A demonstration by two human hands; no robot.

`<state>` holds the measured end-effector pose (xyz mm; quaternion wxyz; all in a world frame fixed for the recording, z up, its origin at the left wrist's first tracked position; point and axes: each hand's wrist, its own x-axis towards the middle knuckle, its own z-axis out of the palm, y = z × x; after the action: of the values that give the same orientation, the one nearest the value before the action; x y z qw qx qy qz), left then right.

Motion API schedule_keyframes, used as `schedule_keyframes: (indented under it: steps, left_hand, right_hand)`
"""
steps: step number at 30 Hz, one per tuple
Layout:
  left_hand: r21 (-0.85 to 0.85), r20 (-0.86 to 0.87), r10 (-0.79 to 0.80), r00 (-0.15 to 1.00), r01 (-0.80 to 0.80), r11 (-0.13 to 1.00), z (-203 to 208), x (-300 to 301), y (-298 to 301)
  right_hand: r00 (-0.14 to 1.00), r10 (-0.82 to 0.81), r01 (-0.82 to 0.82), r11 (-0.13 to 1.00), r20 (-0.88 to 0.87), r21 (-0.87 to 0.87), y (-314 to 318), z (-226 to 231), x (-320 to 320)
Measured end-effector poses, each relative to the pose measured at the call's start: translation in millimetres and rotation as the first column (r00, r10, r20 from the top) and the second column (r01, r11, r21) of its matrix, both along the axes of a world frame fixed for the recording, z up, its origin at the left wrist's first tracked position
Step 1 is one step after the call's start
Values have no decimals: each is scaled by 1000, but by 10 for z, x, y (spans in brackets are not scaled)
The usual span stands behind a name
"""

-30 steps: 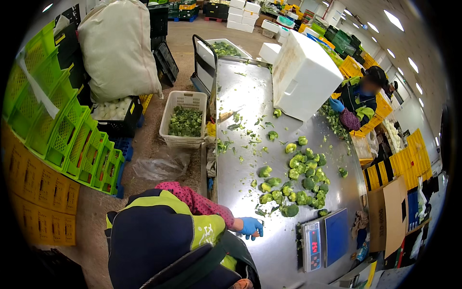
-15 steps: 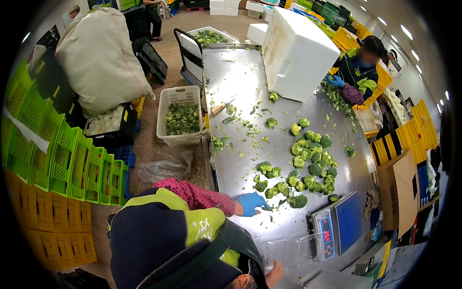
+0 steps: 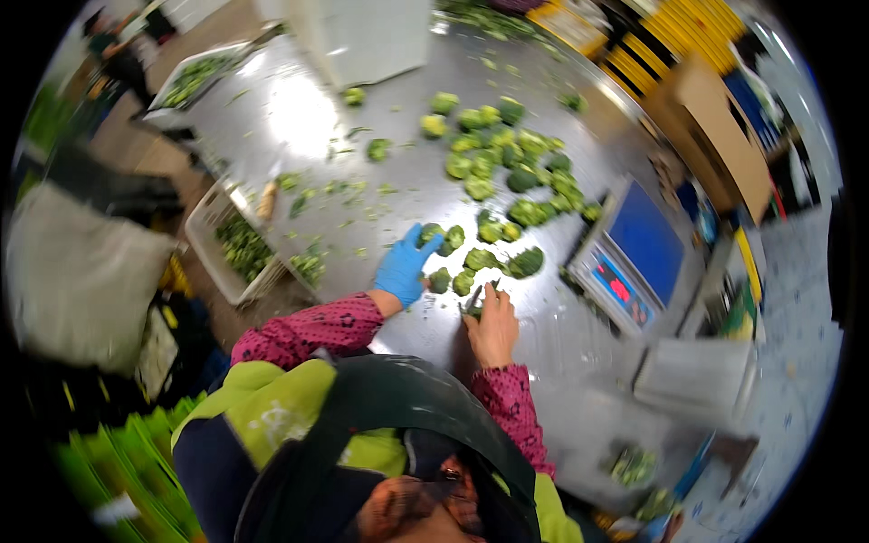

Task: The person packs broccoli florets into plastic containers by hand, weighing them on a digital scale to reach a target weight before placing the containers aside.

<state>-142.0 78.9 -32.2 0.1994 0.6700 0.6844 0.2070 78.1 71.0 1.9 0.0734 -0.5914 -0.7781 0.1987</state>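
Broccoli florets (image 3: 511, 167) lie in a loose heap across the steel table (image 3: 317, 244). My left hand (image 3: 401, 270), in a blue glove, has its fingers spread beside and over a floret (image 3: 431, 237) at the heap's near left. Bare and to its right, my right hand (image 3: 495, 328) curls thumb and fingers round small green leaf scraps (image 3: 472, 306); the grip is partly hidden. Just beyond the right fingers sits a larger floret (image 3: 525, 262). Clear plastic trays (image 3: 557, 348) lie right of that hand.
A scale (image 3: 625, 262) with a blue platform stands on the right, near stacked clear trays (image 3: 695, 380). A knife handle (image 3: 267, 201) lies by the left edge, above a white crate (image 3: 204, 217) of trimmings. A white foam box (image 3: 362, 41) and cardboard box (image 3: 715, 136) stand farther off.
My view has turned and moved closer to the table. My right hand has come up from the near edge to the leaf scraps. The gloved left hand has shifted to the florets.
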Motion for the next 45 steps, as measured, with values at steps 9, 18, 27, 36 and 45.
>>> schedule_keyframes:
  steps: [9, 18, 27, 36, 45]
  left_hand:
    - [43, 54, -285, 957, 283, 958, 274, 42, 351]
    - [196, -35, -300, 953, 301, 933, -94, 238, 1463]
    - [354, -51, 36, 998, -16, 935, 119, -1050, 3258]
    - [163, 69, -247, 967, 234, 959, -292, -535, 3805]
    - [186, 309, -540, 783, 507, 842, 230, -448, 2867]
  right_hand:
    - [898, 149, -143, 989, 414, -45, -478, 583, 878]
    - [960, -206, 211, 977, -191, 4, 834, 63, 412]
    - [964, -182, 201, 976, -192, 81, 2649, 296, 495]
    - [938, -171, 105, 969, -302, -222, 3750, -473, 314]
    - [842, 9, -145, 967, -540, -210, 2490, 358, 213]
